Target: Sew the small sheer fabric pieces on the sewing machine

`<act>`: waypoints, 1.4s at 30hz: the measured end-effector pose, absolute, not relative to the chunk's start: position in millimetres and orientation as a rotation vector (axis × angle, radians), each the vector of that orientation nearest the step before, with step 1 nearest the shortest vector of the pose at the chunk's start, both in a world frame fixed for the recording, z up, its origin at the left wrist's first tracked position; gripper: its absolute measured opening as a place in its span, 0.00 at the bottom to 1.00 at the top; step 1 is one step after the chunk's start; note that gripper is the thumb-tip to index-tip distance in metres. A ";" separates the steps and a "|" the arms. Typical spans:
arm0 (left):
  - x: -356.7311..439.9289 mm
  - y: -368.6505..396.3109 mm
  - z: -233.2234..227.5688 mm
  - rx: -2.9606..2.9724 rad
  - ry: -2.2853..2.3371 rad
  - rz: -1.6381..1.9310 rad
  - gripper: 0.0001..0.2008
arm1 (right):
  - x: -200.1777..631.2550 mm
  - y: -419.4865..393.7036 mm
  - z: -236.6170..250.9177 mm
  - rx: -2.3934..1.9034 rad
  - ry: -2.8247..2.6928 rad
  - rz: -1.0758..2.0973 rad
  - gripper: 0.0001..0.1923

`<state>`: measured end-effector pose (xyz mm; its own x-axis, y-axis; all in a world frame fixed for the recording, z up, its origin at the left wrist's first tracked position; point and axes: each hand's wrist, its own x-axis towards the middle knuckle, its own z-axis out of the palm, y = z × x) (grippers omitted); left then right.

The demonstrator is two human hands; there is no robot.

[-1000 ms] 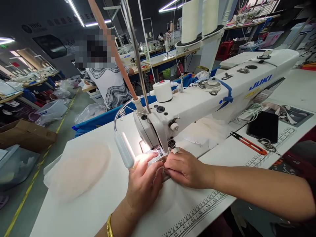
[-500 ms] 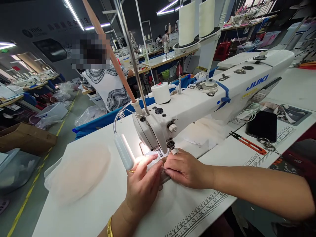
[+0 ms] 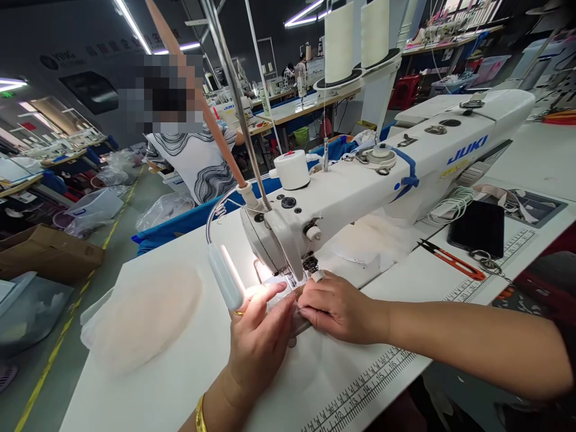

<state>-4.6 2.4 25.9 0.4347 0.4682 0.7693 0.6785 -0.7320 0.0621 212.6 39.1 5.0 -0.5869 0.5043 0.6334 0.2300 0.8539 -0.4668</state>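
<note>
A white sewing machine (image 3: pixel 342 198) stands before me, its needle area lit by a small lamp (image 3: pixel 226 277). Just in front of the presser foot, my left hand (image 3: pixel 261 330) has its thumb and forefinger on a piece of sheer pale fabric (image 3: pixel 300 324). My right hand (image 3: pixel 337 307) is closed, pinching the same fabric, its fingertips touching the left thumb. Most of that piece is hidden under the hands. Left of the machine lies a stack of sheer beige fabric pieces (image 3: pixel 144 312); more pale fabric (image 3: pixel 373 243) lies under the machine arm.
On the right of the table (image 3: pixel 360 372) lie orange thread snips (image 3: pixel 454 261), a black phone (image 3: pixel 477 228) and a coiled white cable (image 3: pixel 450 207). Thread cones (image 3: pixel 339 45) stand behind the machine. Another person (image 3: pixel 193 156) sits beyond the blue cloth edge.
Both hands stay nearly still at the presser foot, with the fabric barely shifted. The person beyond has moved slightly, and the camera view has drifted a little.
</note>
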 end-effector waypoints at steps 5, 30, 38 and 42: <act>-5.8 2.5 25.2 -2.429 -0.982 -1.165 0.12 | 212.1 39.0 4.5 -0.524 -2.192 0.434 0.11; -4.1 1.3 26.9 -2.433 -1.029 -1.194 0.09 | 212.6 37.0 -0.3 -0.558 -2.167 0.428 0.10; -2.2 0.8 28.9 -2.430 -1.031 -1.217 0.09 | 212.0 38.3 1.9 -0.551 -2.160 0.492 0.06; -3.5 0.4 28.2 -2.442 -1.054 -1.204 0.08 | 213.6 39.1 4.3 -0.532 -2.161 0.494 0.06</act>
<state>-3.5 0.4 28.2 0.4069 0.5053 0.7610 0.6874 -0.7180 0.1092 213.6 39.1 4.3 -0.5608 0.5299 0.6361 0.2005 0.8324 -0.5167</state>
